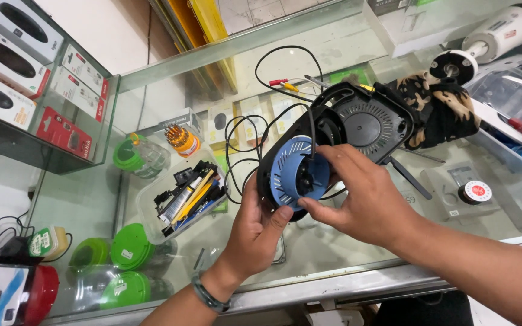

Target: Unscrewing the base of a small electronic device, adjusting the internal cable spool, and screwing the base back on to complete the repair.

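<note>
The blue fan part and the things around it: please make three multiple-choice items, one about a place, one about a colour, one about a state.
1. Where is the clear tray of tools?
A. left of the hands
B. on the black housing
C. under the right forearm

2. What colour are the lids of the jars under the glass?
A. white
B. green
C. black

3. How is the blue fan part held?
A. lying untouched
B. by the left hand alone
C. by both hands

Answers:
1 A, the clear tray lies left of the left hand.
2 B, the jar lids are green.
3 C, the right hand also grips the blue fan part in the black housing.
</note>
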